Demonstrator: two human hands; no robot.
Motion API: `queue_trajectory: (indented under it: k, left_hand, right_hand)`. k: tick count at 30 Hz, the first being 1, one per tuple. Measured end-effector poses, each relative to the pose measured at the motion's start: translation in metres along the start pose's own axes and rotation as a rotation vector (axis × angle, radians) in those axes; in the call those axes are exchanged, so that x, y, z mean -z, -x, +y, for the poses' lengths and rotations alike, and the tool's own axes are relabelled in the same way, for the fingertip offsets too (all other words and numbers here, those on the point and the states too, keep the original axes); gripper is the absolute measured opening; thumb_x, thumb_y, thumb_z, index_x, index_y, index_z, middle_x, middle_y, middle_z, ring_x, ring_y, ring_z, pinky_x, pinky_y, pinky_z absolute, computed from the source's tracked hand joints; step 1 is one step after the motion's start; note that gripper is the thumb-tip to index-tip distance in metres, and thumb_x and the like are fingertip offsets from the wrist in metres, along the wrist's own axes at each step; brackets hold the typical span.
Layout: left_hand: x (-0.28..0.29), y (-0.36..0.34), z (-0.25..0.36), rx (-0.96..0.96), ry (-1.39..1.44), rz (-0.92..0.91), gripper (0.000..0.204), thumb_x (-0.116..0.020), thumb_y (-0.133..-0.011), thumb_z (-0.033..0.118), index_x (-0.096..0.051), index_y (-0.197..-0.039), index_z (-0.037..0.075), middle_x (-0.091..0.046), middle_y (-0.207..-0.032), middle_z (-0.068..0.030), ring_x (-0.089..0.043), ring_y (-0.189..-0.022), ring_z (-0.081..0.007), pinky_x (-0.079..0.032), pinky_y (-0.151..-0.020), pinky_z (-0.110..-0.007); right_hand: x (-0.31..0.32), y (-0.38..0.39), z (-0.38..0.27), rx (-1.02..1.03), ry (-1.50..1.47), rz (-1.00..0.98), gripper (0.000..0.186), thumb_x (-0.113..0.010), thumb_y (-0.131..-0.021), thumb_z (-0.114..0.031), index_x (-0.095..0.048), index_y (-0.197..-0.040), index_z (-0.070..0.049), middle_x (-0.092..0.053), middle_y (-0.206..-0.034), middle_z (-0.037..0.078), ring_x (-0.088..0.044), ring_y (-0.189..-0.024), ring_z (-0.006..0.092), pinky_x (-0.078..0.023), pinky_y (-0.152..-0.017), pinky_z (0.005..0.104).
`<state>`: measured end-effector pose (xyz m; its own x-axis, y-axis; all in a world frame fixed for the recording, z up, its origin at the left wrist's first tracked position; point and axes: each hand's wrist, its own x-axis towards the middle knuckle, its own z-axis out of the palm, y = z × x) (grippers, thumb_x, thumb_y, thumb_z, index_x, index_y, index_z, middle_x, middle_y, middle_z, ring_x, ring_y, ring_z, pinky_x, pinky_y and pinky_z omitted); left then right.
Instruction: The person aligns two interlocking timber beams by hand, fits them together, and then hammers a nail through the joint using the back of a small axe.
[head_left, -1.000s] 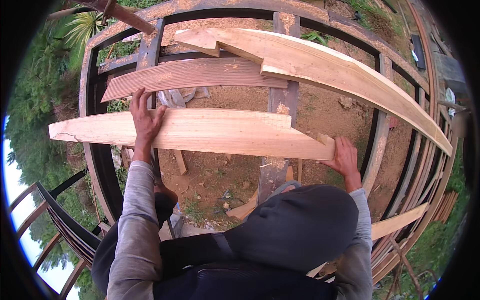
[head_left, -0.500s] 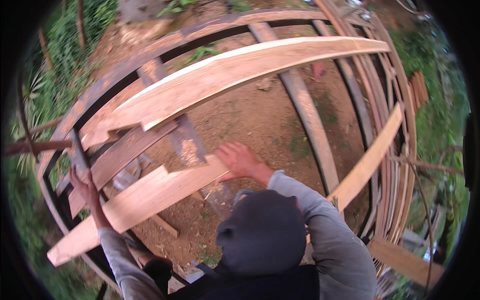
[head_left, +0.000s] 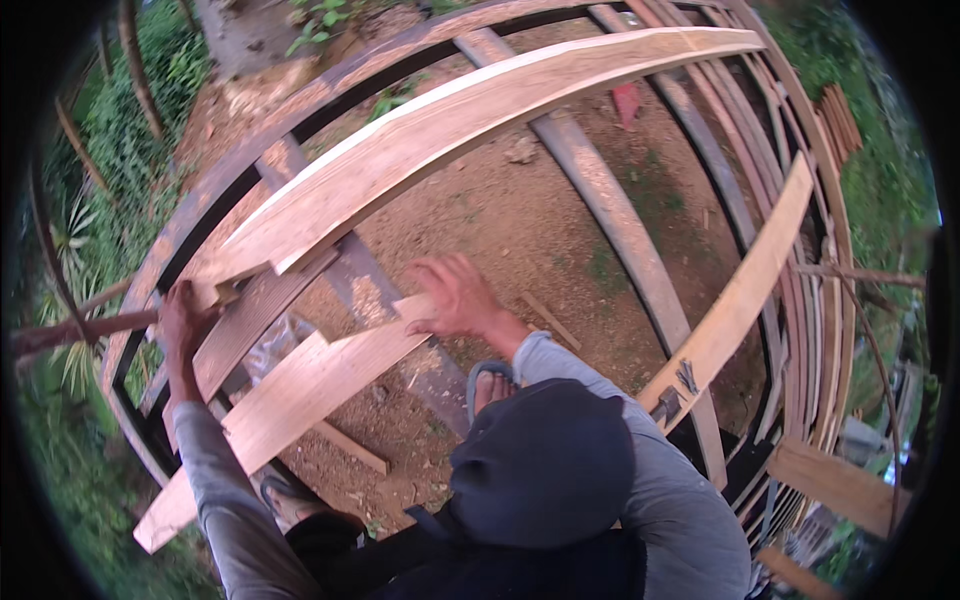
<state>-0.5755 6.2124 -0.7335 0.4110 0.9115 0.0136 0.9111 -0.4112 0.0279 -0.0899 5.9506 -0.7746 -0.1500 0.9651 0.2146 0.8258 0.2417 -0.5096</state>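
The right hand, thumb and fingers gripping its end, seemingly steadies the near board; the left hand's fingers, beside the far board, aren't clear.

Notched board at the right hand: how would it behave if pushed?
The board is probably stiff: it spans the dark beams without visible sag. Shavings on one beam might help it slide. Unlikely to roll, lying broad face up.

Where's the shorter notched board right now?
In the head view, the shorter notched board slants across the lower left, over a dark beam, its notched end at the right hand and the long curved board beyond it.
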Motion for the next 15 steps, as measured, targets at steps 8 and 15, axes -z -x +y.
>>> queue_trajectory:
  k: [8,15]
  left_hand:
    - [0.008,0.073,0.038,-0.04,0.109,0.054,0.084,-0.088,-0.05,0.065,-0.064,-0.103,0.005,-0.061,-0.09,-0.01,-0.058,-0.095,-0.0336,-0.047,-0.087,-0.046]
    - [-0.004,0.143,0.041,0.12,0.306,0.049,0.08,-0.075,-0.065,0.076,-0.065,-0.091,0.002,-0.055,-0.084,-0.01,-0.05,-0.084,-0.0311,-0.045,-0.076,-0.044]
  right_hand:
    - [-0.011,0.012,-0.018,-0.034,0.066,0.089,0.102,-0.049,-0.082,-0.088,-0.047,-0.145,-0.006,-0.043,-0.149,0.02,-0.043,-0.137,0.0396,-0.033,-0.112,0.0549]
    - [-0.026,0.007,-0.036,0.072,0.153,0.177,0.102,-0.038,-0.089,-0.087,-0.038,-0.15,-0.005,-0.031,-0.158,0.027,-0.031,-0.146,0.0443,-0.026,-0.114,0.0596]
